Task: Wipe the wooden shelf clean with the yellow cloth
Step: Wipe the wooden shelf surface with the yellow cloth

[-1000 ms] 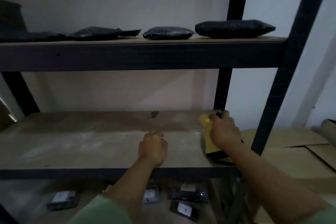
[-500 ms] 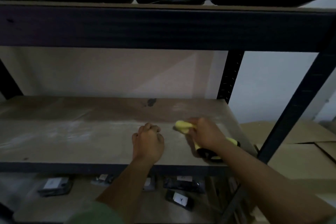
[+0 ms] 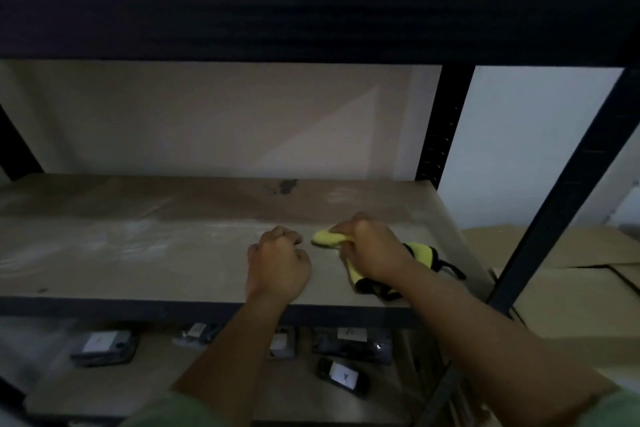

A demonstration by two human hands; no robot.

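Note:
The wooden shelf (image 3: pixel 138 246) is a pale, dusty board in a dark metal rack, with a dark stain (image 3: pixel 285 186) near its back edge. My right hand (image 3: pixel 372 250) is closed on the yellow cloth (image 3: pixel 327 239), pressing it on the board right of centre. The cloth's black-trimmed ends stick out behind my wrist. My left hand (image 3: pixel 278 263) rests as a fist on the board just left of the cloth, holding nothing.
A thick dark beam (image 3: pixel 311 17) of the upper shelf hangs close overhead, with black bags on top. Dark uprights (image 3: pixel 561 204) stand at the right. Small labelled black packets (image 3: pixel 341 374) lie on the lower shelf. Flattened cardboard (image 3: pixel 571 253) lies right of the rack.
My right hand has dragged the cloth from the right rear corner leftward to beside my left fist. The view has moved closer and lower under the upper shelf.

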